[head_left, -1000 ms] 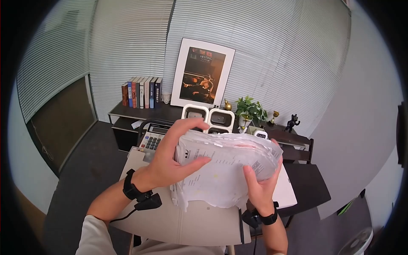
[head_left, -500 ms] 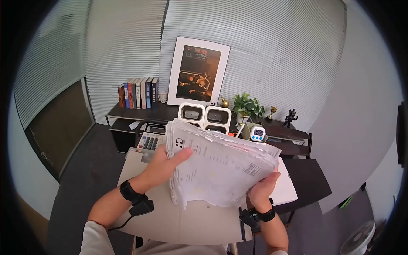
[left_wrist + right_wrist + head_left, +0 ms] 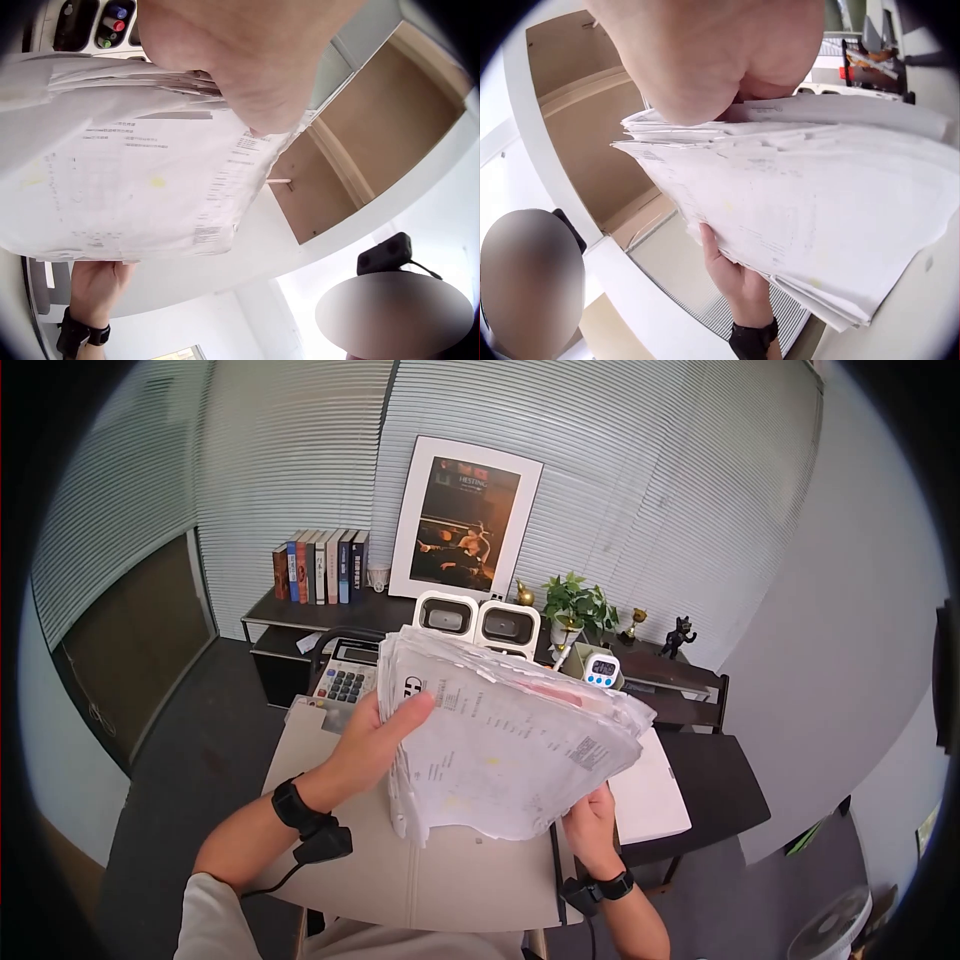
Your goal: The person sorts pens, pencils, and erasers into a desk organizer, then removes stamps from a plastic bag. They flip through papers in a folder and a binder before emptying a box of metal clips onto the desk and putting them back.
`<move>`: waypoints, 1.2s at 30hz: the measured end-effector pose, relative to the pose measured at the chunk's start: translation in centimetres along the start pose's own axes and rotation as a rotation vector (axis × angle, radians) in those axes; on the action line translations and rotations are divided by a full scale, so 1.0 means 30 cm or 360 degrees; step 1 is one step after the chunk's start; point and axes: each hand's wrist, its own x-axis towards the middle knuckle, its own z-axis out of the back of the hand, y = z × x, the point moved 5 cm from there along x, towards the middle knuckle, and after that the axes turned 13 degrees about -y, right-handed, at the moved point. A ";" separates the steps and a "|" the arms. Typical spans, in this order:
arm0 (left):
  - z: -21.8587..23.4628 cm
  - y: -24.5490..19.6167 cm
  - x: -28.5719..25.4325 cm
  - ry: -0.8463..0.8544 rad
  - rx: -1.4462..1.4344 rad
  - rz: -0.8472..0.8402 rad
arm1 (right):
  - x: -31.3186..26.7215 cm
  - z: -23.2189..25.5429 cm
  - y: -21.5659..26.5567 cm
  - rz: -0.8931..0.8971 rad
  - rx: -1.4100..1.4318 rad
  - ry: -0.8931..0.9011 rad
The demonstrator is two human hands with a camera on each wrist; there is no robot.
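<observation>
Stack of printed papers (image 3: pixel 510 745), ragged-edged: held tilted above the near beige surface (image 3: pixel 450 885), calculator (image 3: pixel 343 682) beyond at far left, white digital timer (image 3: pixel 601 671) at far right. Left hand (image 3: pixel 366 748): pinches the stack's left edge, thumb on the front sheet, fingers behind. Right hand (image 3: pixel 592 830): at the lower right edge, fingers hidden by paper; whether pinching or only supporting, cannot tell. Change: right hand now lower than half a second ago, away from the right corner. Judged meaning: hold being re-seated, left hand the surer anchor, sheet edges remaining uneven.
</observation>
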 end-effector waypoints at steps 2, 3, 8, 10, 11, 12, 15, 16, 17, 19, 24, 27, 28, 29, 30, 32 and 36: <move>0.003 0.001 -0.001 -0.0010 0.0000 0.0008 | 0.001 0.027 -0.043 -0.0056 0.0012 0.0062; 0.002 -0.002 -0.003 0.0005 -0.0011 0.0013 | 0.001 0.028 -0.058 -0.0114 0.0020 0.0126; -0.005 -0.015 -0.003 0.0086 -0.0011 0.0055 | -0.006 0.049 -0.110 0.0012 -0.0199 0.0076; -0.011 -0.022 -0.002 0.0121 0.0129 0.0070 | -0.006 0.046 -0.103 0.0081 -0.0427 0.0039; -0.008 -0.018 0.001 0.0114 0.0127 0.0068 | -0.009 0.033 -0.076 0.0259 -0.0618 0.0088; -0.004 -0.009 0.008 0.0082 0.0153 0.0040 | -0.013 0.007 -0.035 0.0438 -0.0808 0.0136; -0.010 -0.009 0.017 0.0028 0.0155 0.0021 | -0.035 -0.061 0.050 0.0980 -0.1373 0.0282; -0.013 -0.011 0.018 0.0009 0.0135 0.0025 | -0.051 -0.036 0.014 0.0978 -0.1375 0.0293; -0.017 -0.012 0.020 -0.0002 0.0130 0.0026 | -0.071 0.028 -0.048 0.0717 -0.0719 0.0241; -0.021 -0.013 0.020 -0.0010 0.0196 0.0010 | -0.067 -0.027 -0.011 0.0604 -0.0103 0.0506; -0.018 0.000 0.017 0.0000 0.0252 -0.0093 | -0.055 -0.097 0.077 0.0117 -0.0463 0.0028; -0.013 0.001 -0.001 -0.0002 0.0219 -0.0152 | -0.039 -0.112 0.057 -0.0006 -0.0556 -0.0060; -0.017 0.002 -0.007 0.0008 0.0184 -0.0158 | -0.041 -0.124 0.072 0.0214 -0.0602 -0.0075; -0.020 -0.002 -0.013 0.0009 0.0186 -0.0155 | -0.044 -0.128 0.070 0.0211 -0.0601 -0.0078; -0.028 -0.011 -0.021 0.0037 0.0250 -0.0187 | -0.046 -0.131 0.073 0.0243 -0.0595 -0.0077; -0.038 -0.038 -0.033 0.0066 0.0315 -0.0219 | -0.043 -0.129 0.080 0.0274 -0.0587 -0.0078; -0.043 -0.039 -0.066 0.0166 0.0484 -0.0204 | -0.052 -0.118 0.108 0.0327 -0.0668 -0.0044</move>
